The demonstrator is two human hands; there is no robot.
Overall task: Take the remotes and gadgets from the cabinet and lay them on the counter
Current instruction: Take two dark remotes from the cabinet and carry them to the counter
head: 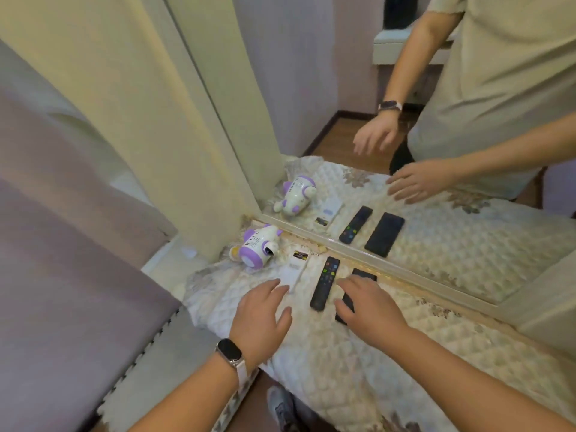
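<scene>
On the quilted counter cover (358, 353) lie a purple-and-white toy gadget (257, 246), a white remote (294, 271), a black remote with coloured buttons (324, 283) and a black phone-like device (358, 289). My left hand (263, 316) hovers open just in front of the white remote, a smartwatch on its wrist. My right hand (367, 304) rests with spread fingers on top of the black device and hides most of it. Neither hand grips anything.
A mirror (436, 151) stands along the counter's back edge and repeats the items, my hands and my body. A cream cabinet panel (187, 120) rises on the left. A grey padded surface (78, 275) fills the lower left. A shoe (282, 410) shows below.
</scene>
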